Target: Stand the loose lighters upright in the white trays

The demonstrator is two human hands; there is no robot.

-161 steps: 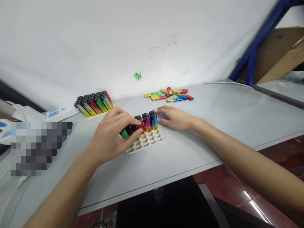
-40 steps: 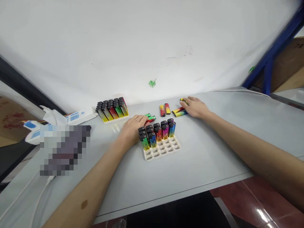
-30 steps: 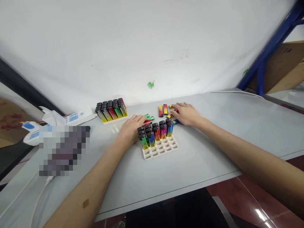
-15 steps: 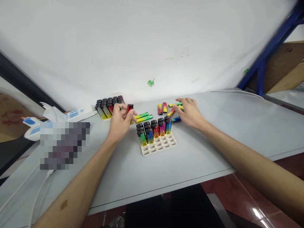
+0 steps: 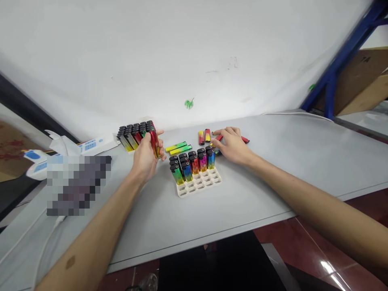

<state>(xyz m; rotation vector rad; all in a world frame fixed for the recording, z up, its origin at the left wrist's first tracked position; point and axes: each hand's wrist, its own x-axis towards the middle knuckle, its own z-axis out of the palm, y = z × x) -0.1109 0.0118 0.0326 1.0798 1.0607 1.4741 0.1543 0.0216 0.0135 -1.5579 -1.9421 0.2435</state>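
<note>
My left hand (image 5: 146, 158) is closed round a red lighter (image 5: 154, 142), held upright in front of a block of several lighters (image 5: 129, 142) with black tops. My right hand (image 5: 232, 145) reaches over loose lighters lying behind the tray; what its fingertips touch is partly hidden. A white tray (image 5: 200, 186) holds several upright coloured lighters in its back and left slots, while its front slots are bare. Two green-yellow lighters (image 5: 178, 148) lie between my left hand and the tray. Two red-yellow lighters (image 5: 204, 136) lie left of my right fingers.
On the left lie a white power strip (image 5: 96, 144), a blurred dark object (image 5: 81, 186) and white cables (image 5: 45, 246). A white wall (image 5: 182, 60) stands behind the table (image 5: 242, 202). Cardboard boxes (image 5: 357, 81) and a blue frame (image 5: 336, 70) are at the right.
My left hand has turned and its lighter has shifted left, nearer the block. My right hand has moved slightly left and down over the loose lighters. The whole view has shifted a little.
</note>
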